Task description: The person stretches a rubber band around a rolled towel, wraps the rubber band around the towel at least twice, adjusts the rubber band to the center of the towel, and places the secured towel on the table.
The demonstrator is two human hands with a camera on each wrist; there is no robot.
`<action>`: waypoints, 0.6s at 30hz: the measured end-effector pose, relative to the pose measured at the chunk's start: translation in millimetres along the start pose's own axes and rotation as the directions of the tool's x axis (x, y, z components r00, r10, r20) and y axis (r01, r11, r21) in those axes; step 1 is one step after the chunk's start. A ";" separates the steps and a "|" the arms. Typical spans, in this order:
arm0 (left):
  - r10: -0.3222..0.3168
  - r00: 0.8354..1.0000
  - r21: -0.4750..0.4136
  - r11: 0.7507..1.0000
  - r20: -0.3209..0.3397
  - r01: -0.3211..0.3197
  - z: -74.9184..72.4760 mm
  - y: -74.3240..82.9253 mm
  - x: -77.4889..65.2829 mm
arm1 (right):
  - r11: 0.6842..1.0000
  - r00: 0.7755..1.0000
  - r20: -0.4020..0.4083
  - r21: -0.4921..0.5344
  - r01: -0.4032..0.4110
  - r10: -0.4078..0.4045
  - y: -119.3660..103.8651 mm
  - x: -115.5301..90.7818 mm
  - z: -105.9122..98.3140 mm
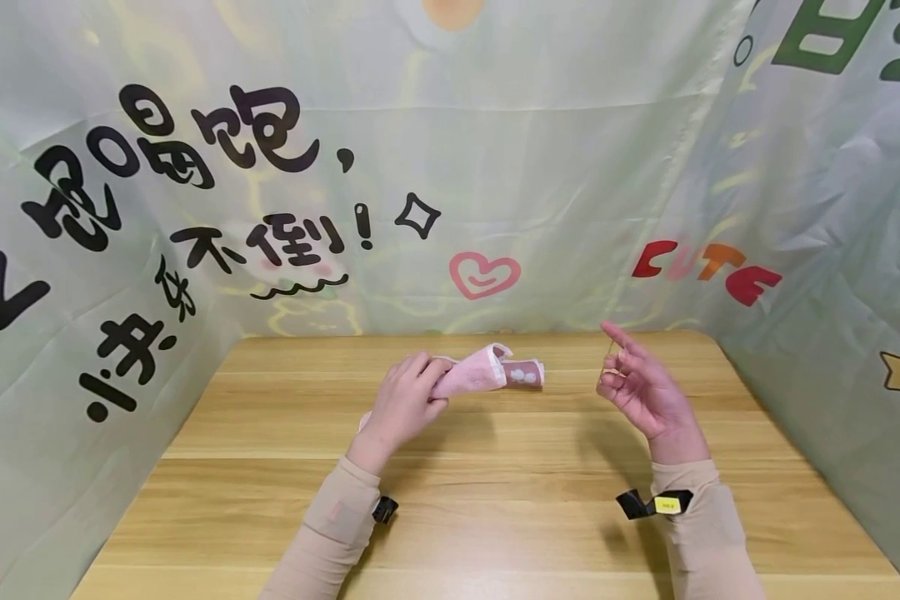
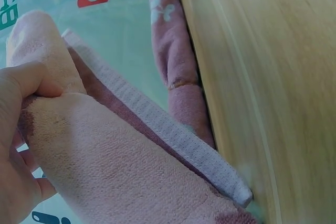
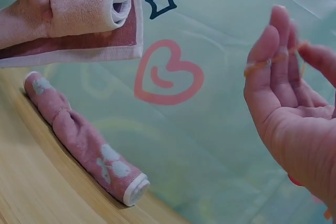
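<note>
My left hand (image 1: pixel 407 390) grips a light pink towel (image 1: pixel 472 372), partly rolled up, above the table. In the right wrist view the towel's spiral end shows, with a loose white-edged flap (image 3: pixel 105 53) hanging below the roll. Some of my left fingers are hidden behind it. A thin yellowish rubber band (image 3: pixel 257 66) is looped round the fingers of my right hand (image 1: pixel 648 398), which is raised to the right and stretches the band between its digits. Behind the held towel lies a darker pink rolled towel (image 3: pixel 84 135) with pale bow prints, cinched at its middle by a thin band (image 2: pixel 184 84).
A wooden table (image 1: pixel 480 517) spreads under both hands. Printed cloth walls (image 1: pixel 570 183) with lettering and a pink heart close off its back and sides. Each forearm wears a black strap; the right strap (image 1: pixel 633 504) has a yellow label.
</note>
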State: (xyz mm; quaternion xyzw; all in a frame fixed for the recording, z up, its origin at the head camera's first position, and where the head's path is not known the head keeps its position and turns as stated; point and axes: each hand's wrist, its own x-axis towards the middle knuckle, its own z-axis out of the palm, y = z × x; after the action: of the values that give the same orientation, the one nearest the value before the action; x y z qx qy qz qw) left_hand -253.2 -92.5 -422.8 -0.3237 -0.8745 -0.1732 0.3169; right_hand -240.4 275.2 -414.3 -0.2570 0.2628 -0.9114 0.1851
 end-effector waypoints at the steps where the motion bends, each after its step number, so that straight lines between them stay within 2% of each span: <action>1: 0.002 1.000 -0.002 1.000 0.002 -0.002 0.1 0.0 0.0 | 1.000 1.000 0.000 -0.020 -0.016 0.016 0.4 0.2 0.6; 6: 0.024 1.000 -0.001 1.000 -0.002 -0.024 2.0 -0.1 -0.5 | 0.980 0.996 0.015 -0.181 -0.083 0.087 5.8 3.9 3.0; 9: 0.046 0.999 0.005 0.999 0.001 -0.046 3.2 0.8 -0.1 | 0.932 0.994 0.006 -0.349 -0.102 0.111 13.0 7.7 5.5; 11: 0.067 0.998 0.003 0.998 0.001 -0.067 4.0 1.7 0.2 | 0.868 0.993 -0.030 -0.482 -0.118 0.118 19.8 10.7 8.9; 12: 0.078 0.997 -0.001 0.997 0.004 -0.078 4.3 2.3 0.5 | 0.826 0.992 -0.051 -0.550 -0.127 0.119 23.2 12.5 11.1; 15: 0.110 0.994 -0.029 0.994 0.016 -0.109 5.1 4.1 1.8 | 0.673 0.987 -0.114 -0.722 -0.158 0.109 34.0 17.8 19.3; 18: 0.131 0.990 -0.062 0.990 0.044 -0.128 5.2 6.2 2.7 | 0.535 0.987 -0.135 -0.829 -0.162 0.089 43.0 21.9 29.1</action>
State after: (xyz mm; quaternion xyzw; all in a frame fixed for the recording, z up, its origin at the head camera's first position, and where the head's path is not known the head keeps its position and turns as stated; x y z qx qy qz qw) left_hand -252.9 -84.1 -424.2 -0.3929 -0.8536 -0.1703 0.2967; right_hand -232.7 219.6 -409.6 -0.2595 0.6899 -0.6691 0.0950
